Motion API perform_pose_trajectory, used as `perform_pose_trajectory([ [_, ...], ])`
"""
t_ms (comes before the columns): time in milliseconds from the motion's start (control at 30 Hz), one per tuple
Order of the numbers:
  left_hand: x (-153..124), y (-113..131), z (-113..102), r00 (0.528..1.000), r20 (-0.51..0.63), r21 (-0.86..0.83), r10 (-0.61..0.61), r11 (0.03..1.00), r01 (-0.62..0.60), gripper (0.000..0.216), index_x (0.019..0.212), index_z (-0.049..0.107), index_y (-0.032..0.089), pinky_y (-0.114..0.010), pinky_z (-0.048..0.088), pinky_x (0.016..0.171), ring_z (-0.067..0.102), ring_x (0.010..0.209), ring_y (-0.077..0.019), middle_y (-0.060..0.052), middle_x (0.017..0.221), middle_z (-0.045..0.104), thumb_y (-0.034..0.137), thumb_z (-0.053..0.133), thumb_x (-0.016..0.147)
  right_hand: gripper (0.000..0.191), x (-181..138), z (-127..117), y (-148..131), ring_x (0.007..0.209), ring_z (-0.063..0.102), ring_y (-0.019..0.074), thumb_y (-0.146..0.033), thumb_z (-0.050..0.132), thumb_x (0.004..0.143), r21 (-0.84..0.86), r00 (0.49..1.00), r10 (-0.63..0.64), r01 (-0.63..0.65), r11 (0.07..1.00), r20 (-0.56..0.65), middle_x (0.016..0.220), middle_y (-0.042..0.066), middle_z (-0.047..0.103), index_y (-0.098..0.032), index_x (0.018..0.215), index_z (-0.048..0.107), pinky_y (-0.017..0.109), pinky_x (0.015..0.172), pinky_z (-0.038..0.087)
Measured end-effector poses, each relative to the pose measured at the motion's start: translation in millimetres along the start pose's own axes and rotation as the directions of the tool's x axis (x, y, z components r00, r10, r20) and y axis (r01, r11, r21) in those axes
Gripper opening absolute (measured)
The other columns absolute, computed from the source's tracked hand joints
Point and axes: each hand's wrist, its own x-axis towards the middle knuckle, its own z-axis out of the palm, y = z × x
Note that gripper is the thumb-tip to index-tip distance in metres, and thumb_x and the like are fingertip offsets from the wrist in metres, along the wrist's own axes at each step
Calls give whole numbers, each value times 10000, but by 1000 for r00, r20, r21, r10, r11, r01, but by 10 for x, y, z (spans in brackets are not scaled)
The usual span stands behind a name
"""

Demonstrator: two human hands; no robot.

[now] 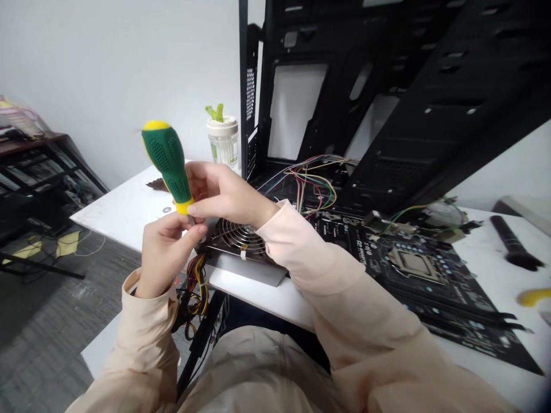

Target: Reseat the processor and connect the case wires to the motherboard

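A screwdriver [167, 158] with a green and yellow handle stands nearly upright, leaning a little left, its tip pointing down. My right hand [226, 195] is closed around the yellow collar at the handle's lower end. Just below, the fingers of my left hand [166, 249] pinch together around the short visible piece of metal shaft; the tip is hidden there. Both hands are over the left corner of a power supply [241, 238], which lies with its round fan grille facing up. A bundle of its cables [198, 281] hangs over the table's front edge.
A black computer case [252, 115] towers behind, with thin coloured wires [318, 183] at its base. Right of the power supply lies a motherboard [415, 267]; beyond it is a black brush [512, 244]. A lidded cup [222, 140] and a small washer-like piece [167, 210] are on the table.
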Motion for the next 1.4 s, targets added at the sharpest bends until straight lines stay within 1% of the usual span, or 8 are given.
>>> perform_pose_trajectory([
  [200,1,-1,-81,998,61,59,-16,998,12,200,626,658,179,-226,468,556,589,570,-123,10,596,672,274,670,801,348,4,-20,36,851,565,138,-139,655,607,-38,1000,-18,17,999,-23,885,10,608,-182,927,527,258,746,501],
  [400,12,76,-99,990,140,129,-29,992,11,216,674,691,177,-251,499,577,633,601,-156,-8,644,708,320,631,823,300,4,-21,45,790,560,119,-150,634,645,-18,1000,-26,26,1000,-9,810,-28,575,-197,913,507,248,696,488],
  [567,-34,149,-114,991,125,174,-58,984,36,182,801,721,184,-279,553,680,693,721,-184,-20,765,757,297,590,855,346,-9,-23,40,757,580,113,-116,619,663,-19,1000,-8,8,1000,29,805,-24,598,-163,993,528,244,669,497],
  [867,-24,211,-156,973,229,359,15,928,-98,248,861,709,185,-266,540,648,694,711,-188,-32,794,757,305,497,905,341,-19,7,-4,880,607,107,-105,651,663,-6,999,20,-20,1000,-27,894,-51,647,-185,978,548,205,716,507],
  [1000,-39,203,-156,970,242,281,14,956,-84,238,833,709,197,-273,541,670,699,765,-200,-32,810,756,306,509,902,308,-34,25,-8,840,621,94,-153,650,670,14,999,29,-29,999,20,854,-64,637,-180,959,546,180,664,493],
  [1067,-58,190,-117,977,212,167,-3,985,-33,178,863,708,200,-282,547,727,697,806,-195,-25,835,755,294,559,883,294,-34,23,17,776,610,75,-183,645,678,33,999,2,-3,999,42,866,-60,629,-172,951,536,167,619,477],
  [1233,-113,160,34,994,-104,104,-20,994,31,93,754,659,201,-277,532,709,649,718,-157,20,741,704,271,720,757,315,-4,-3,35,823,580,75,-192,689,634,2,998,-54,54,999,27,844,-57,586,-157,908,538,171,687,485],
  [1400,-135,127,40,993,-114,158,15,987,3,136,682,642,201,-252,481,622,585,619,-122,43,655,664,269,696,787,300,15,-28,40,834,557,81,-188,699,630,-32,993,-103,105,994,64,804,-63,540,-158,856,503,204,732,482],
])
